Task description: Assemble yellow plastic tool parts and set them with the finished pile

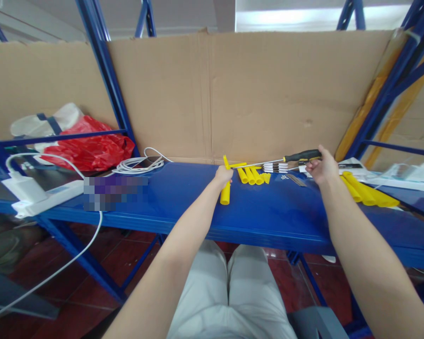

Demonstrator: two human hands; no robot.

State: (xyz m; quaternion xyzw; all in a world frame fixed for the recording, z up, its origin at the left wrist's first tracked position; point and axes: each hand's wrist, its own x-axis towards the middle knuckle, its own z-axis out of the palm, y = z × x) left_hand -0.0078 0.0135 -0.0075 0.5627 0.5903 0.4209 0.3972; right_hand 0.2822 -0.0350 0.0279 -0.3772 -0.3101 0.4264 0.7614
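Note:
My left hand [224, 174] is closed around a yellow plastic tube-shaped part [225, 196], whose lower end sticks out below the fist and whose forked top shows above it. A screwdriver [301, 155] with a black and yellow handle is gripped in my right hand [324, 167]. Its long metal shaft points left, and the tip reaches the yellow part by my left hand; whether it touches is too small to tell. Between my hands lie several more yellow tubes [250, 176], a stack of black and white pieces [275, 167], small screws [284, 177] and thin metal strips [297, 180].
More yellow tubes [369, 192] lie beside my right forearm. Cardboard [261, 94] closes off the back of the blue shelf [183, 197]. At left are a power strip [52, 195], a coiled white cable [139, 165] and a red plastic bag [92, 146]. Blue posts [108, 70] frame the sides.

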